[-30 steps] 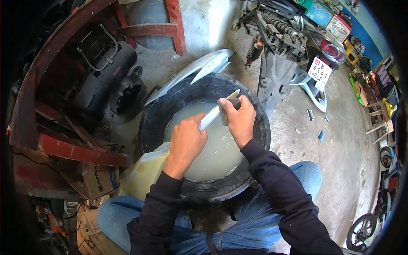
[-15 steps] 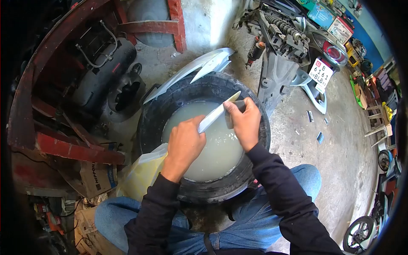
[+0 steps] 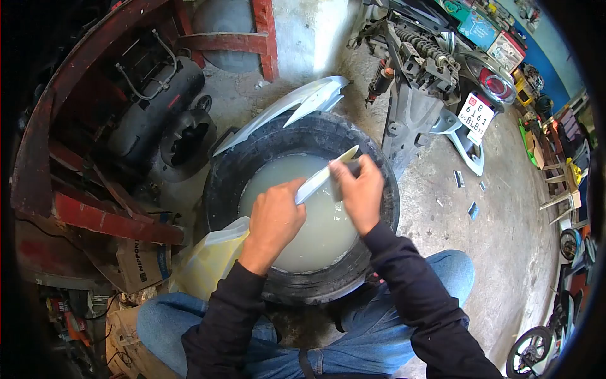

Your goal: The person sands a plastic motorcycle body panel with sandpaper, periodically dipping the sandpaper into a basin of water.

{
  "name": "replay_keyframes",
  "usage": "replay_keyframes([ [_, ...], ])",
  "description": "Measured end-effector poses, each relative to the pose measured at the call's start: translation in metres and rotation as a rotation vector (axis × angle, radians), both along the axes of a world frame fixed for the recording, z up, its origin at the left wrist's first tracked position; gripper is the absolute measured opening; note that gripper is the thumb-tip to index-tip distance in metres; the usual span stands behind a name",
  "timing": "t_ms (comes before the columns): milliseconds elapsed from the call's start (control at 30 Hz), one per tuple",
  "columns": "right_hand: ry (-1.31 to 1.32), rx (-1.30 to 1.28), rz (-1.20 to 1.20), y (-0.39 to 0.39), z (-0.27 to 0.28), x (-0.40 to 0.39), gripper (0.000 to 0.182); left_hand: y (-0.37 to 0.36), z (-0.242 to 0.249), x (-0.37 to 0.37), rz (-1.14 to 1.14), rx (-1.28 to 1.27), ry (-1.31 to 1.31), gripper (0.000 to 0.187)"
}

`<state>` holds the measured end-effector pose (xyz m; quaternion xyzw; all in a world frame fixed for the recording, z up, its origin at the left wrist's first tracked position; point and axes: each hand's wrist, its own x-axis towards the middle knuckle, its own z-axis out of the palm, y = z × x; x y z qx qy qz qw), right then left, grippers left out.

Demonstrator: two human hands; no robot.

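My left hand (image 3: 276, 218) is closed round the lower end of a narrow white body panel (image 3: 322, 179), which slants up to the right above a black tub (image 3: 221, 189) of cloudy water (image 3: 284, 170). Fingers of my right hand (image 3: 361, 194) press against the panel's upper part, pinching a dark grey sheet that looks like sandpaper; it is mostly hidden and smeared by motion. The panel's tip looks yellowish. A silver-white fairing piece (image 3: 284, 110) rests across the tub's far rim. Left of my left wrist, a yellow and white panel (image 3: 211, 259) leans by the tub.
A partly stripped motorcycle (image 3: 420, 63) with a number plate (image 3: 475, 115) stands at the far right. An air compressor (image 3: 154, 95) sits under a red frame (image 3: 113, 221) on the left. Small blue scraps (image 3: 473, 211) lie on the concrete floor. My knees flank the tub.
My right hand has slid slightly down along the panel and is more blurred. The panel's tip sits a little lower. My left hand keeps its hold.
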<state>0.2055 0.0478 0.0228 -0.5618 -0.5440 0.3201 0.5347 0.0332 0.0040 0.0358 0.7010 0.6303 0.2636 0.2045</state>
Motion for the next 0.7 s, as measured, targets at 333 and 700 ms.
replay_keyframes([
  [333,-0.213,0.138,0.055,-0.016,-0.012,-0.011,0.030,0.001,0.002,0.003,0.001,-0.022,0.009,0.044],
  [700,-0.002,0.012,0.012,0.011,-0.010,0.008,0.027,0.007,-0.001,0.003,-0.006,-0.054,0.029,0.039],
])
